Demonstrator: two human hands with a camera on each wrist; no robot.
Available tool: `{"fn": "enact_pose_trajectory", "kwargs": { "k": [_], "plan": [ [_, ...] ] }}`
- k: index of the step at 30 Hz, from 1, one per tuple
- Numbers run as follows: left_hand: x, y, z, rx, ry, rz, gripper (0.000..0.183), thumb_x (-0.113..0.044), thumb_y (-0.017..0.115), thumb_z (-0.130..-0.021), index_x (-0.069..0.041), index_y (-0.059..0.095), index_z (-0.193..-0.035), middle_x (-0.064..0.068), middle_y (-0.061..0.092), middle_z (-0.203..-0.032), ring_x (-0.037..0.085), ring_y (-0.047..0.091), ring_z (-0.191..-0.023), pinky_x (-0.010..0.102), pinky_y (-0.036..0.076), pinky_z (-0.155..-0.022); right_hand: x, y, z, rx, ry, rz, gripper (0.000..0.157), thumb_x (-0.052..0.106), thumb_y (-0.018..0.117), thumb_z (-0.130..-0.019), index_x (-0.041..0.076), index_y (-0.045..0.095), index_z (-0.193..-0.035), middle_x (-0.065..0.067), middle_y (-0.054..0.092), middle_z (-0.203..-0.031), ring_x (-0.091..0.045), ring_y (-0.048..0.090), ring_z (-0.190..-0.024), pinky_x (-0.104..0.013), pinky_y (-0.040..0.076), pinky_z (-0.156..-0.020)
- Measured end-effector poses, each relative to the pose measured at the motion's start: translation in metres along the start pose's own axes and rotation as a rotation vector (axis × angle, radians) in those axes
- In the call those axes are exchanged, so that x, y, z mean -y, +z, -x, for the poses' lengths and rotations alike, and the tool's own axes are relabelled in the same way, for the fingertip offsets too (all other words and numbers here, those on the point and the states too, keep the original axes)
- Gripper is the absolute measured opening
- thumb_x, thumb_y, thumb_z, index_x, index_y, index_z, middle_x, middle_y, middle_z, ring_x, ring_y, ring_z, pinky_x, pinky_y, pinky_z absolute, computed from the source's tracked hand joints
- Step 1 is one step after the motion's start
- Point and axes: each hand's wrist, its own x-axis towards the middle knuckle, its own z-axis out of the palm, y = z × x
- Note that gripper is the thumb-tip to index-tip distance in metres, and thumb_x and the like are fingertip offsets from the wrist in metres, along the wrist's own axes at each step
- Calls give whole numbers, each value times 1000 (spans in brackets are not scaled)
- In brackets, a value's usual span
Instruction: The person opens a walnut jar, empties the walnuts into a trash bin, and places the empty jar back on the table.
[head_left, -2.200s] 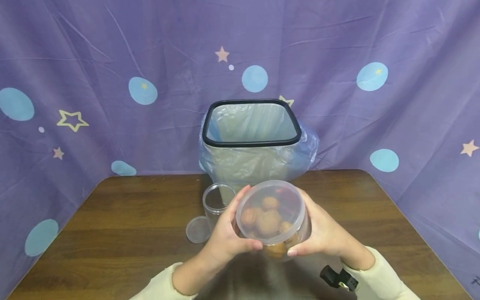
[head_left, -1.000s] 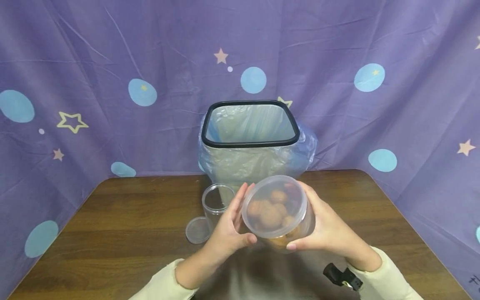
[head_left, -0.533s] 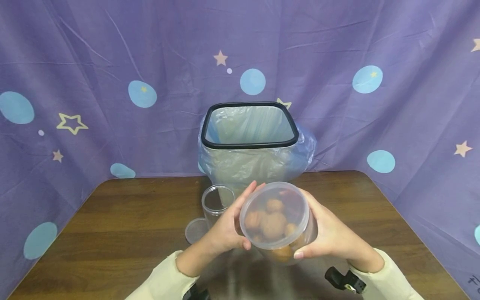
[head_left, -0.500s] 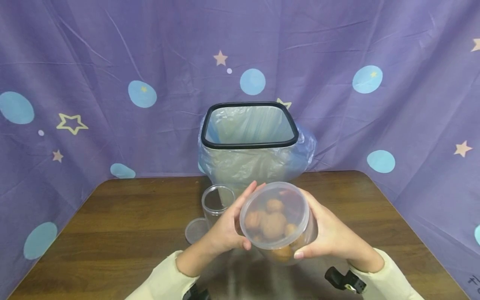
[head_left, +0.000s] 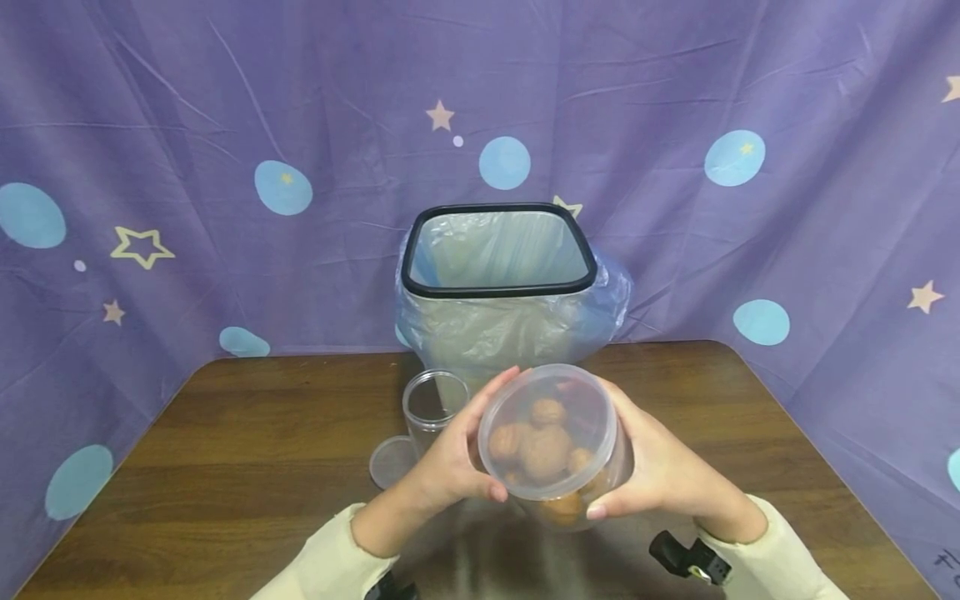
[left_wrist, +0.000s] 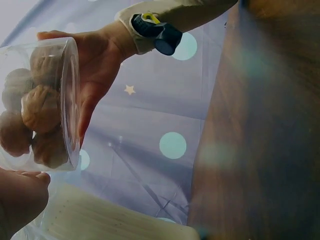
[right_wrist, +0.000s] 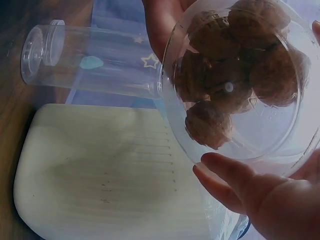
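Observation:
In the head view a clear plastic jar (head_left: 600, 482) with a frosted lid (head_left: 517, 400) is held up over the table, tilted so its lid faces me. Several walnuts (head_left: 545, 450) show inside; the right wrist view shows them through the round base. My left hand (head_left: 453, 458) holds the jar's left side, its thumb by the near wall and fingertips near the far rim. From the right, my right hand (head_left: 652, 458) grips the jar with the thumb in front; its other fingers are mostly hidden behind.
A taller clear jar (head_left: 426, 425) without a lid stands behind my left hand. Beside it lies a round clear lid (head_left: 392, 463). A bin (head_left: 495, 329) lined with a bluish plastic bag stands at the back of the wooden table (head_left: 262, 450), before a purple curtain (head_left: 352, 167).
Compared with about two seconds ago, the jar sits slightly farther right. My left hand loosened on it a second ago and is now close round it again. Little differs over the last half second.

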Motion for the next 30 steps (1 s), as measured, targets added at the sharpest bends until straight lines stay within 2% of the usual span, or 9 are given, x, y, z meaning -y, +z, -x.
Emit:
{"fn": "enact_pose_trajectory", "kwargs": {
  "k": [10, 19, 30],
  "plan": [
    [0, 4, 1, -40, -15, 16, 114, -41, 83, -67, 2, 15, -148, 14, 32, -149, 18, 40, -130, 30, 39, -104, 0, 0, 2, -10, 33, 23, 114, 30, 90, -55, 14, 25, -148, -8, 42, -142, -22, 45, -123, -19, 34, -103],
    [-1, 8, 1, -70, -17, -1, 113, -42, 83, -67, 1, 17, -148, 16, 33, -149, 19, 38, -132, 28, 36, -106, 3, 0, 2, -17, 66, 20, 116, 27, 90, -52, 17, 26, -148, -7, 42, -142, -22, 45, -123, -20, 34, -103],
    [-6, 19, 3, -186, -71, -23, 114, -40, 85, -64, -2, 19, -149, 15, 37, -146, 18, 41, -129, 26, 37, -105, 4, 0, 1, -39, 91, 69, 117, 27, 91, -50, 19, 25, -148, -4, 44, -140, -19, 47, -120, -21, 37, -100]
  ]
}}
